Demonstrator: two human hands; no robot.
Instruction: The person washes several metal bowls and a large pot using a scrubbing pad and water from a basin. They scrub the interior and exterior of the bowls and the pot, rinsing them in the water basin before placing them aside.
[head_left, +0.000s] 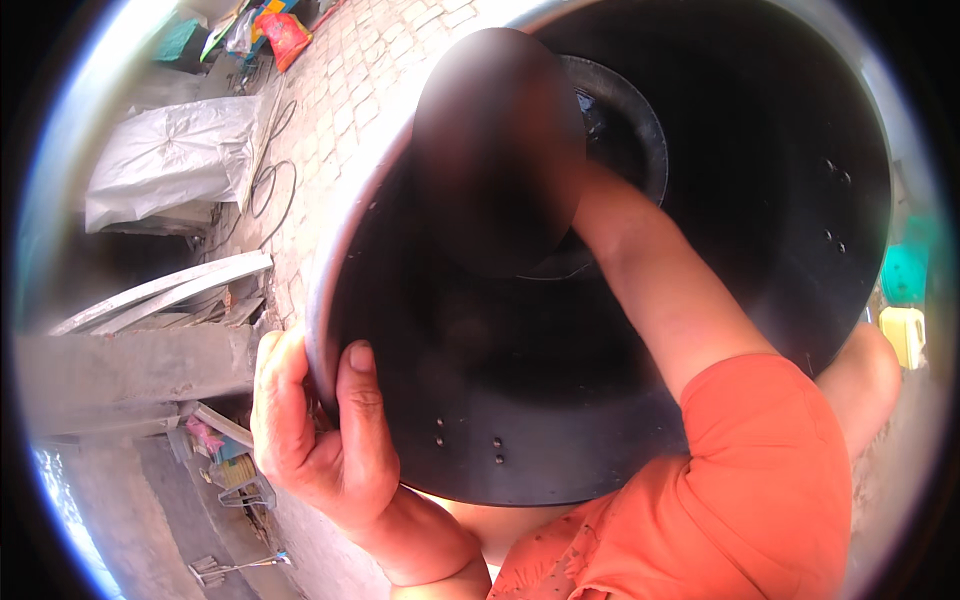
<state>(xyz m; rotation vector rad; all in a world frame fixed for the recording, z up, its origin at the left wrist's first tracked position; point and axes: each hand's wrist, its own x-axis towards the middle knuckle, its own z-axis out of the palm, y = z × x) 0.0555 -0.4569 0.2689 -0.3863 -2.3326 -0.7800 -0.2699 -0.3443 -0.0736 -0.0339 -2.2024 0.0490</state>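
Note:
A large round dark metal pot (757, 180) lies tilted with its mouth towards me and takes up most of the view. Its inner wall is black, with pairs of rivets (498, 451) showing. My left hand (330, 435) grips the rim at the left, thumb inside and fingers outside. My right forearm (637, 247) reaches deep into the pot. A dark oval blur covers my right hand (546, 142), so its fingers and anything in them cannot be made out. Behind it, a paler ring (656, 150) surrounds a shiny dark area at the pot's far end.
Paving stones (360, 82) run along the pot's upper left. Beyond lie a white plastic sheet (176, 150), a looped dark cable (277, 199), and pale strips (180, 289) beside a concrete ledge (142, 367). A yellow jerrycan (902, 336) and a green container (905, 270) stand at right.

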